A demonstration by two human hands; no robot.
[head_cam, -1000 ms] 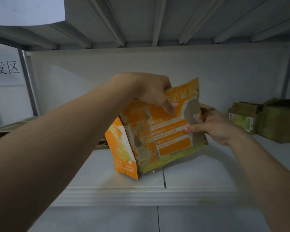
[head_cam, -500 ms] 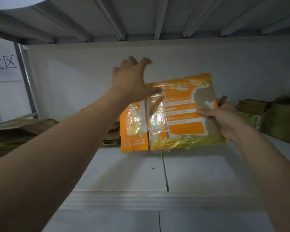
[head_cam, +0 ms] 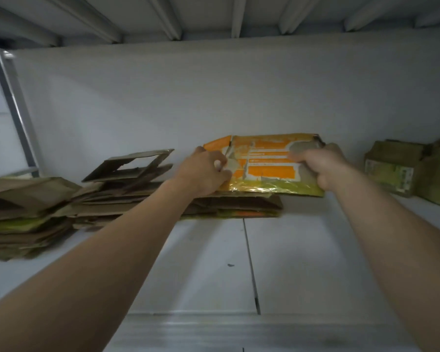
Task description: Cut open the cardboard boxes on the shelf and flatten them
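Gripping the flattened orange box (head_cam: 267, 163) by its two ends, the left hand (head_cam: 203, 174) and right hand (head_cam: 323, 168) had fingers curled round its edges, holding it just above the cardboard stack (head_cam: 137, 199) on the shelf (head_cam: 208, 270).

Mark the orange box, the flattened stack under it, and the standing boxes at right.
orange box (head_cam: 269, 171): head view, printed orange face.
flattened stack (head_cam: 239, 203): head view, front edge.
standing boxes (head_cam: 389, 174): head view, labelled side.

Both forearms bare, edge of view to wrist. Left hand (head_cam: 203, 174) and right hand (head_cam: 323, 168) bare as well. Arms slim and smooth. Finger detail is too blurred to note.
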